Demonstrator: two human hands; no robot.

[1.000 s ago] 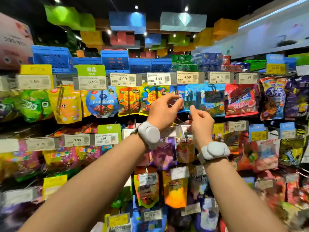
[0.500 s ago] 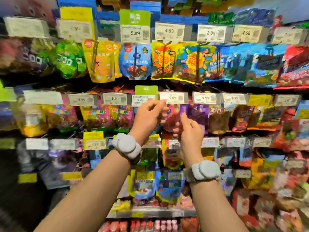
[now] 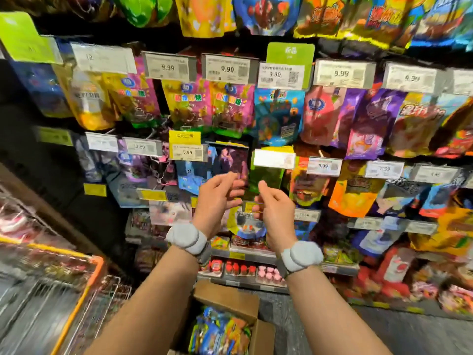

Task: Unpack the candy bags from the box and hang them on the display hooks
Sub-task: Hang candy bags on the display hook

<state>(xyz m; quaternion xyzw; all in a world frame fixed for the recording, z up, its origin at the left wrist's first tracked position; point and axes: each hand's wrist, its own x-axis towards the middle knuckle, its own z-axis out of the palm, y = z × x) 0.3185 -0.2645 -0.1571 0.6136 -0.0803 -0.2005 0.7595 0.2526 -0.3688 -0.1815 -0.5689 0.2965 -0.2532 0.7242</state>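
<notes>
Left hand [image 3: 218,194] and right hand [image 3: 272,208] raised side by side, fingers loosely curled, holding nothing, candy bags [image 3: 231,108] on hooks beyond, open box [image 3: 227,321] of bags near, below

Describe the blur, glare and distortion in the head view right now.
Head view: motion blur smears the edges, worst at the orange-rimmed cart on the left and the bags at right; glare washes out the white price tag above both hands; wide-angle bending curves the shelf rows; the left hand, right hand and cardboard box stay fairly sharp.
</notes>
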